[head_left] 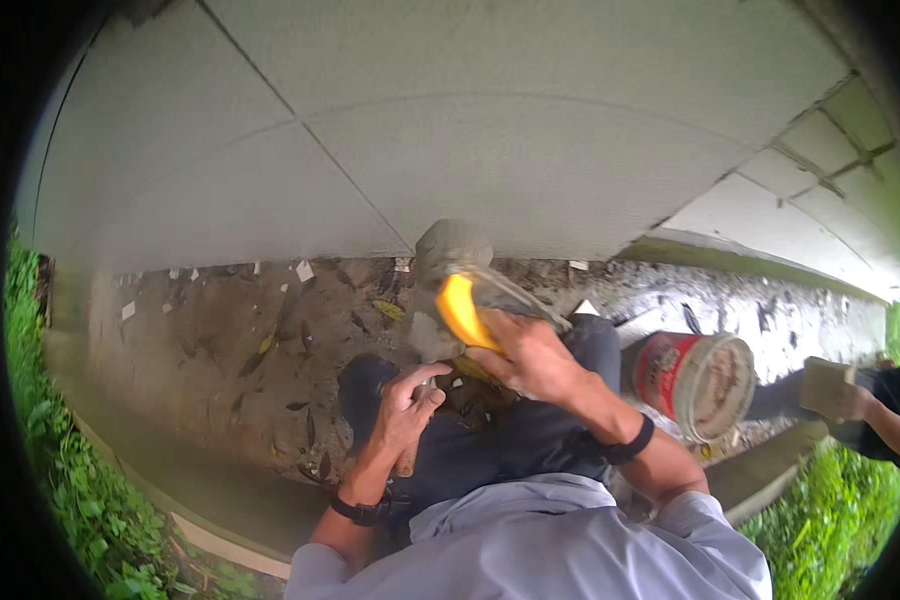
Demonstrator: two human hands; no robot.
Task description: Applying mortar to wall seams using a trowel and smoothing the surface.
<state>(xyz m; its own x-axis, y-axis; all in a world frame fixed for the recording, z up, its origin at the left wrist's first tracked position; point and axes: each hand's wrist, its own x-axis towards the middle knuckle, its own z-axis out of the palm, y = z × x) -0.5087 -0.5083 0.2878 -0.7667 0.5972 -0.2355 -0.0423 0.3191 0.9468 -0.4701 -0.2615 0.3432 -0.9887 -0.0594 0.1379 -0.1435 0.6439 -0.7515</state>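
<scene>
My right hand (535, 355) is closed on a yellow-handled tool (460, 308) with thin grey bars running off to the right; its kind is blurred. The tool is held up in front of a rounded grey lump (454, 245) at the foot of the pale wall panel. I cannot tell whether the two touch. Nearer my body, my left hand (406, 408) is wrapped round a wooden-handled tool (407, 460). The brown handle end sticks out below the fist, and its working end is mostly hidden by my fingers. Both hands are above my dark-trousered legs.
A red and white bucket (665, 378) lies tilted at my right, its mouth coated with pale residue. Past it, another person's hand (852, 400) holds a pale block (827, 387). Leaves and white chips litter the dirty ground (220, 350). Tall panels (390, 150) rise ahead.
</scene>
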